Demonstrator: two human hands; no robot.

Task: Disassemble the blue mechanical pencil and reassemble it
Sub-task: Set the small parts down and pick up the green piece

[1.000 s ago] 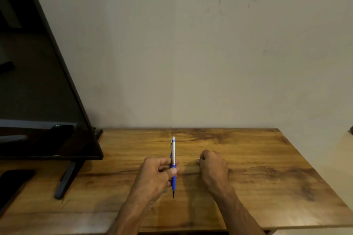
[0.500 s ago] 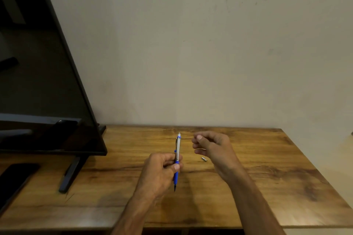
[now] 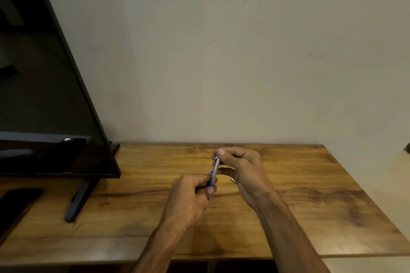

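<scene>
The left hand grips the low, blue end of the pencil. The right hand pinches its silver top. The pencil is held just above the middle of the table. A tiny silver piece lies by the right hand. The screen stands far left, the wall behind. The right side is bare wood out to the edge.

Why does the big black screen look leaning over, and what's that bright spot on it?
In the head view, the wide-angle lens bends things near the edges, so the dark screen seems to lean; the bright spot is glare from a light; the pencil between the hands looks slightly soft.
</scene>
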